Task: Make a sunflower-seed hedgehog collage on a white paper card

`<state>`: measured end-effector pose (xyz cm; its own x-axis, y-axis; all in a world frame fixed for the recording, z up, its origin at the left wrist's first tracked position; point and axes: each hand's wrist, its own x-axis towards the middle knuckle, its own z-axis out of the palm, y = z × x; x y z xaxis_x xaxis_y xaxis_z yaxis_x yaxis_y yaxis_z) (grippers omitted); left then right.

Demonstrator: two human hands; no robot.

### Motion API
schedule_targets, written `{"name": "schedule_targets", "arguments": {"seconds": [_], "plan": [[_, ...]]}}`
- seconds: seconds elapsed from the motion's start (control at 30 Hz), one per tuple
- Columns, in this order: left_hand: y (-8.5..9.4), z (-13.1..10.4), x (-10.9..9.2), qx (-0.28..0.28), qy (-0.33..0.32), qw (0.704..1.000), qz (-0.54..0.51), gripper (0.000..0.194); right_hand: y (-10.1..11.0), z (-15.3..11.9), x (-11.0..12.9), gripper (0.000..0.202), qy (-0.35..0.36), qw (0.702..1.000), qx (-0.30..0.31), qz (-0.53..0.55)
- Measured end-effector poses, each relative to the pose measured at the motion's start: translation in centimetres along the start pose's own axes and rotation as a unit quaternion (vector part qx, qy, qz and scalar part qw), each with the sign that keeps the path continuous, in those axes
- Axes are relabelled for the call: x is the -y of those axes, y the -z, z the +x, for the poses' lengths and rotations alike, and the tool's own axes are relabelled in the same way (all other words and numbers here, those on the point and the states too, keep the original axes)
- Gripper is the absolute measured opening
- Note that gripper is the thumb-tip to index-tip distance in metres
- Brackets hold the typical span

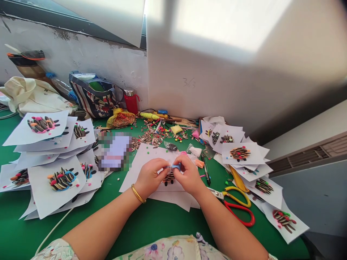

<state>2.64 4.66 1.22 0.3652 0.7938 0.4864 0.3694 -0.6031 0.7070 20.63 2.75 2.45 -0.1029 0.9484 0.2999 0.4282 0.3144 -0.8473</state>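
Note:
My left hand (150,177) is closed in a pinch on a clear plastic wrapper (170,164). Fingertips of my right hand (190,176) press on a small lump of blue modelling clay (176,166) at the wrapper's end. Both hands meet above white paper sheets (141,168). Partly hidden beneath them is a seed hedgehog (169,178) with dark seed feet. Just beyond the hands lie a black clay packet (170,146), a white clay packet (194,151) and an orange clay piece (200,164).
Stacks of seed-hedgehog sheets flank me, a left stack (56,169) and a right stack (242,153). Scissors (238,206) and a pen (206,169) lie right of my hands. Loose sunflower seeds (148,135) spread behind, near a red bottle (131,102). A blurred rectangular object (115,151) lies left.

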Motion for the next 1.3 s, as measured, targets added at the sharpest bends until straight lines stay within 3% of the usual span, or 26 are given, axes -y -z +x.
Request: {"name": "schedule_targets", "arguments": {"seconds": [0.2, 0.4, 0.53, 0.6, 0.73, 0.83, 0.97, 1.17, 1.3], "plan": [[-0.3, -0.2, 0.0, -0.066, 0.013, 0.994, -0.081, 0.009, 0.1, 0.1, -0.3, 0.008, -0.06, 0.996, -0.015, 0.071], [0.0, 0.2, 0.0, -0.021, 0.045, 0.998, -0.03, 0.008, 0.0, 0.1, -0.5, 0.009, -0.05, 0.996, -0.006, 0.072], [0.1, 0.3, 0.0, -0.056, 0.081, 0.993, -0.064, 0.011, 0.3, 0.4, -1.1, 0.008, -0.072, 0.995, -0.033, 0.061], [0.2, 0.4, 0.1, -0.08, 0.15, 0.976, -0.137, 0.014, 0.7, 0.6, -1.6, 0.012, -0.089, 0.991, -0.057, 0.084], [0.3, 0.9, 0.1, -0.085, 0.285, 0.904, -0.307, 0.03, 1.2, 0.8, -2.9, 0.022, -0.116, 0.984, -0.065, 0.117], [0.3, 1.3, 0.1, -0.084, 0.322, 0.853, -0.402, 0.04, 1.4, 0.8, -3.9, 0.023, -0.103, 0.991, -0.056, 0.069], [0.4, 1.4, 0.3, -0.083, 0.352, 0.795, -0.487, 0.041, 1.9, 0.9, -4.8, 0.018, -0.034, 0.995, -0.041, -0.085], [0.6, 1.3, 0.3, -0.077, 0.374, 0.775, -0.504, 0.033, 2.8, 1.2, -5.2, 0.021, 0.024, 0.957, -0.048, -0.286], [0.5, 1.3, 0.3, -0.088, 0.363, 0.786, -0.493, 0.04, 2.8, 1.0, -5.0, 0.027, 0.059, 0.951, -0.081, -0.294]]}}
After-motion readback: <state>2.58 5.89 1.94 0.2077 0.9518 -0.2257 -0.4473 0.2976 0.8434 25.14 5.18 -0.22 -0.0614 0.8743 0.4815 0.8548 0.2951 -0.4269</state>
